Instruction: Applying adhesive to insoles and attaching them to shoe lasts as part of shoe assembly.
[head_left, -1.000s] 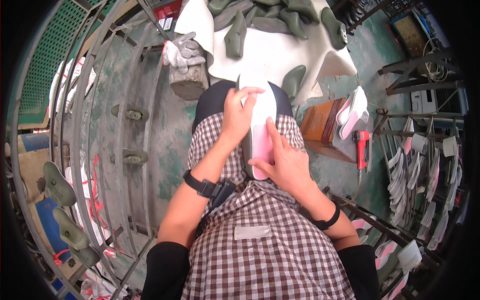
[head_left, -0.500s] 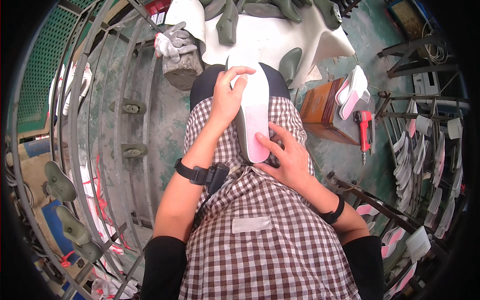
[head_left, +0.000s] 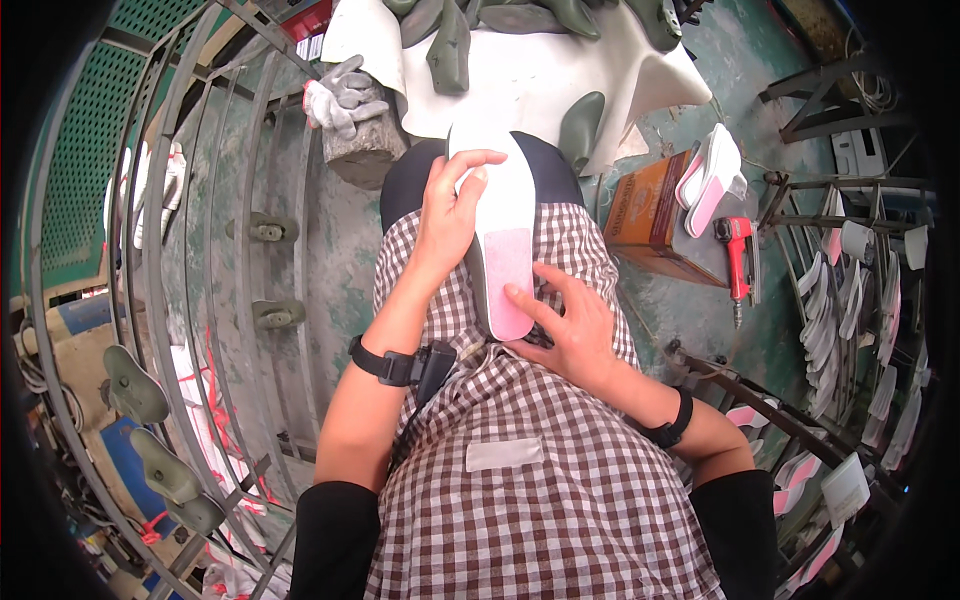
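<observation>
A white insole point(head_left: 508, 265) with a pink heel section lies sole-up along a dark green shoe last point(head_left: 479, 272), whose edge shows on the left. Both rest lengthwise on my lap, over a checked apron point(head_left: 560, 450). My left hand point(head_left: 447, 218) grips the forefoot part, its fingers reaching over the white surface and the thumb close by. At the heel end my right hand point(head_left: 578, 330) holds on, thumb against the pink part and fingers along the right side and end. The undersides of both things are hidden.
Several green lasts point(head_left: 449, 55) lie on a white sheet point(head_left: 500, 75) ahead. Grey gloves point(head_left: 345, 97) sit on a block point(head_left: 358, 150) at left. On a box point(head_left: 650, 215) at right are insoles point(head_left: 708, 180) and a red air tool point(head_left: 737, 258). Metal racks point(head_left: 300, 230) flank both sides.
The insole and last have shifted slightly toward me, with both hands keeping hold. The surroundings have moved a little in view as the head turned.
</observation>
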